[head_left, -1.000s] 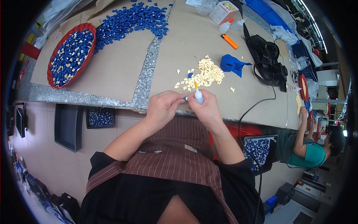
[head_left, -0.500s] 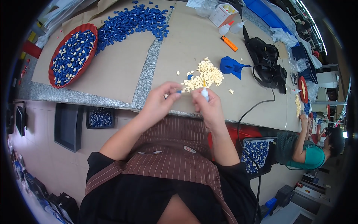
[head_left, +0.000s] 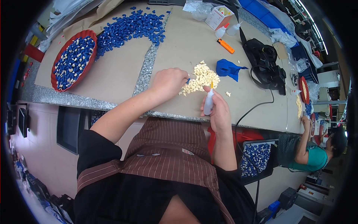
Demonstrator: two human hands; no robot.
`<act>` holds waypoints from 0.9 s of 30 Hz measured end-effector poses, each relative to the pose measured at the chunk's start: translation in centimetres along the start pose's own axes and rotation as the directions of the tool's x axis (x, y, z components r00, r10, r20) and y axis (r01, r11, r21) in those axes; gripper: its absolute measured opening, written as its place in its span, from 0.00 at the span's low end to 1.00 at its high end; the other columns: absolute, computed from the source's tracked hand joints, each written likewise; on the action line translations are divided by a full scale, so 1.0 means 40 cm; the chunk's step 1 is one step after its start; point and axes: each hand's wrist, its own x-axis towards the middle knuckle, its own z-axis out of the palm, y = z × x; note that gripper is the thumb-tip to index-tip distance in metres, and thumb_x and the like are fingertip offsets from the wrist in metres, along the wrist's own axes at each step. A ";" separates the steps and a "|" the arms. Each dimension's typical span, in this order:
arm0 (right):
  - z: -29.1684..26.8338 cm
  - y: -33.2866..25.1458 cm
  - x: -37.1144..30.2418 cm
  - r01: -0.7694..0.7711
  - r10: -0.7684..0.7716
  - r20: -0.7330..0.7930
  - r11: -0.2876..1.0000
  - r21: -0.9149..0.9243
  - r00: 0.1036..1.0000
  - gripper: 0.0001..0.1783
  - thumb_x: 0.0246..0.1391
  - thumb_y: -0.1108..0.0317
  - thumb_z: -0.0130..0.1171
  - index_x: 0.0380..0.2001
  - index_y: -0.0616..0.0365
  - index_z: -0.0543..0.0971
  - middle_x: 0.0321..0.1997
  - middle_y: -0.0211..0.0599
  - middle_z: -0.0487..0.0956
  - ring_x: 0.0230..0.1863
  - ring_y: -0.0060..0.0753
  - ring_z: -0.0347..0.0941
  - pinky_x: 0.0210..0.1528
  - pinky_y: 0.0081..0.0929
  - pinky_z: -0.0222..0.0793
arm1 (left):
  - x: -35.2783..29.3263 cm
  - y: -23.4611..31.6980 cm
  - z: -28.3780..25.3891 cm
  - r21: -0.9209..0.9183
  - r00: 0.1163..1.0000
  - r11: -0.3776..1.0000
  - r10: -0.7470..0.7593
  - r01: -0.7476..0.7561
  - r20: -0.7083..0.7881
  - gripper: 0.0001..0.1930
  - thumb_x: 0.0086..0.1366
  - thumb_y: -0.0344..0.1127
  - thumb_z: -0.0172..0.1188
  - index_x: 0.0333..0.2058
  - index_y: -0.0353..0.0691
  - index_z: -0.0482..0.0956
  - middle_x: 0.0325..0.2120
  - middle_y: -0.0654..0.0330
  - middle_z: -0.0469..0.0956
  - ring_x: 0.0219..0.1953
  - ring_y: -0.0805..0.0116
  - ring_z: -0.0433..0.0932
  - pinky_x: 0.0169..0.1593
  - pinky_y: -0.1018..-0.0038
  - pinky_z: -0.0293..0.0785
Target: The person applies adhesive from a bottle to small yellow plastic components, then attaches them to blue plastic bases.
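Observation:
My left hand [head_left: 169, 83] is at the left edge of a pile of small cream-coloured pieces [head_left: 203, 76], back of the hand up and fingers pinched together. At its fingertips shows a small blue piece [head_left: 188, 80]; how firmly it is gripped is partly hidden. My right hand [head_left: 220, 110] holds a white squeeze glue bottle [head_left: 209, 103] upright, its yellow nozzle pointing up just in front of the pile. A crumpled blue cloth-like piece [head_left: 230, 69] lies right of the pile.
At left stands a red scalloped tray [head_left: 94, 56] of blue and cream pieces, beside a heap of blue pieces [head_left: 130, 30]. An orange cutter [head_left: 226, 46], two small bottles, a box [head_left: 219, 18] and a black strapped device [head_left: 264, 59] lie right. A co-worker [head_left: 311, 153] sits far right.
My left hand has moved up and left to the blue piece by the pile, away from the right hand. The glue bottle has come back slightly and shows more fully.

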 end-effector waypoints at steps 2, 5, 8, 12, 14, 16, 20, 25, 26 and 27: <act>-0.012 0.003 0.005 0.021 -0.026 0.072 0.997 0.070 0.997 0.21 0.54 0.64 0.45 0.49 0.65 0.64 0.28 0.30 0.69 0.27 0.22 0.68 0.29 0.19 0.68 | 0.007 0.008 -0.003 0.041 1.000 0.999 0.005 -0.007 0.025 0.09 0.53 0.36 0.51 0.30 0.41 0.77 0.26 0.55 0.76 0.31 0.57 0.74 0.35 0.65 0.69; -0.002 0.002 0.004 0.134 -0.134 0.005 0.990 -0.032 0.991 0.22 0.53 0.65 0.47 0.49 0.65 0.62 0.31 0.32 0.69 0.28 0.23 0.69 0.29 0.18 0.69 | 0.022 0.015 -0.006 0.047 0.997 0.999 -0.016 0.013 0.078 0.08 0.52 0.35 0.51 0.27 0.40 0.77 0.26 0.54 0.76 0.31 0.56 0.74 0.34 0.64 0.69; 0.000 0.007 0.012 0.192 -0.194 -0.051 0.981 -0.039 0.980 0.20 0.52 0.66 0.49 0.46 0.65 0.62 0.34 0.35 0.70 0.28 0.24 0.70 0.29 0.18 0.68 | 0.027 0.019 -0.001 0.021 0.994 1.000 -0.018 0.016 0.103 0.06 0.52 0.33 0.51 0.25 0.39 0.76 0.25 0.53 0.75 0.30 0.55 0.75 0.34 0.63 0.69; 0.011 0.003 0.014 0.204 -0.200 -0.085 0.978 0.033 0.976 0.16 0.50 0.69 0.52 0.41 0.64 0.64 0.35 0.37 0.70 0.28 0.24 0.70 0.28 0.19 0.68 | 0.022 0.031 0.009 0.056 0.997 0.998 0.038 -0.042 0.062 0.06 0.52 0.30 0.49 0.24 0.37 0.75 0.26 0.51 0.75 0.31 0.54 0.75 0.34 0.63 0.70; 0.008 0.013 0.020 0.236 -0.230 -0.121 0.971 0.032 0.966 0.16 0.48 0.70 0.55 0.39 0.63 0.64 0.35 0.37 0.70 0.26 0.23 0.70 0.28 0.18 0.68 | 0.023 0.037 0.020 0.047 0.998 0.999 0.012 -0.014 0.056 0.06 0.51 0.31 0.51 0.26 0.36 0.75 0.27 0.51 0.75 0.32 0.53 0.74 0.35 0.63 0.69; 0.002 0.024 0.027 0.252 -0.239 -0.143 0.964 0.085 0.960 0.17 0.47 0.71 0.56 0.39 0.62 0.65 0.35 0.37 0.71 0.26 0.22 0.69 0.28 0.17 0.67 | 0.021 0.040 0.027 0.039 0.999 0.999 -0.016 0.014 0.048 0.07 0.51 0.32 0.52 0.28 0.36 0.74 0.28 0.50 0.74 0.33 0.52 0.73 0.36 0.63 0.68; 0.002 0.036 0.039 0.313 -0.267 -0.190 0.906 0.286 0.945 0.18 0.45 0.70 0.58 0.39 0.60 0.65 0.32 0.33 0.71 0.25 0.21 0.66 0.27 0.14 0.60 | 0.002 0.029 0.014 -0.202 1.000 0.979 -0.017 0.020 0.015 0.08 0.50 0.29 0.53 0.30 0.33 0.74 0.26 0.51 0.74 0.29 0.61 0.73 0.34 0.71 0.68; 0.008 0.058 0.039 0.333 -0.323 -0.096 0.854 0.399 0.942 0.13 0.47 0.73 0.55 0.37 0.61 0.67 0.29 0.33 0.71 0.26 0.20 0.65 0.28 0.14 0.62 | -0.087 -0.015 -0.022 -0.629 0.991 0.769 -0.135 0.116 0.017 0.08 0.51 0.28 0.55 0.31 0.33 0.73 0.25 0.61 0.74 0.27 0.77 0.70 0.33 0.80 0.67; 0.016 0.061 0.038 0.312 -0.317 -0.062 0.852 0.419 0.947 0.12 0.48 0.73 0.55 0.37 0.61 0.67 0.28 0.33 0.71 0.26 0.20 0.65 0.27 0.14 0.61 | -0.105 -0.027 -0.015 -0.676 0.982 0.716 -0.179 0.175 0.064 0.07 0.52 0.28 0.55 0.31 0.33 0.73 0.25 0.62 0.74 0.28 0.78 0.70 0.34 0.81 0.66; 0.023 0.065 0.039 0.309 -0.314 -0.059 0.852 0.422 0.947 0.12 0.48 0.73 0.55 0.37 0.61 0.67 0.28 0.33 0.71 0.26 0.20 0.65 0.27 0.14 0.61 | -0.115 -0.036 -0.008 -0.718 0.969 0.657 -0.218 0.232 0.113 0.06 0.53 0.28 0.55 0.30 0.33 0.73 0.25 0.64 0.73 0.29 0.79 0.69 0.35 0.82 0.66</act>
